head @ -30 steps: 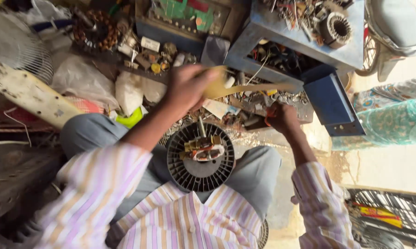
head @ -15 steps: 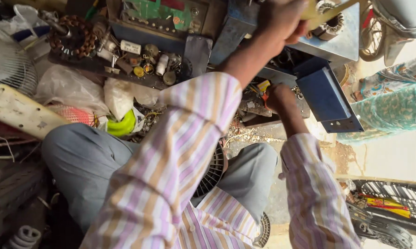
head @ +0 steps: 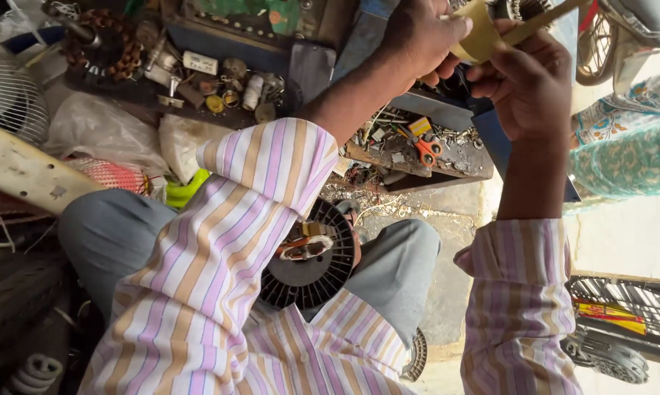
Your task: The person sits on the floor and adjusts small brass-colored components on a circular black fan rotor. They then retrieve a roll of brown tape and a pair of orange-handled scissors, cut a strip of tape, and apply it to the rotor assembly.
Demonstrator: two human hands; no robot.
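Setting: cluttered repair spot at ground level; parts tray [head: 198, 80] packed with small components, blue metal box [head: 491, 139] beside it, bare concrete underneath.

Tape roll: yellowish roll of tape [head: 478, 38], raised high in front of the person, at the top of the view. A strip [head: 542, 18] runs off it up and to the right.

Left hand: left hand [head: 421, 36] closed around the roll, fingers curled over its rim.

Right hand: right hand [head: 527, 84] closed, pinching at the roll's edge where the strip leaves it.

Change: a second ago both hands were low, near the lap; now both are up at the roll together. The strip looks freshly pulled free.

Lap: black ribbed fan motor [head: 308, 256] rests between the knees, untouched, copper windings and red lead showing.

Nearby: orange-handled scissors [head: 426, 148] on a tray of screws; fan guard [head: 8, 95] at far left; another person's patterned teal clothing [head: 623, 146] at right.
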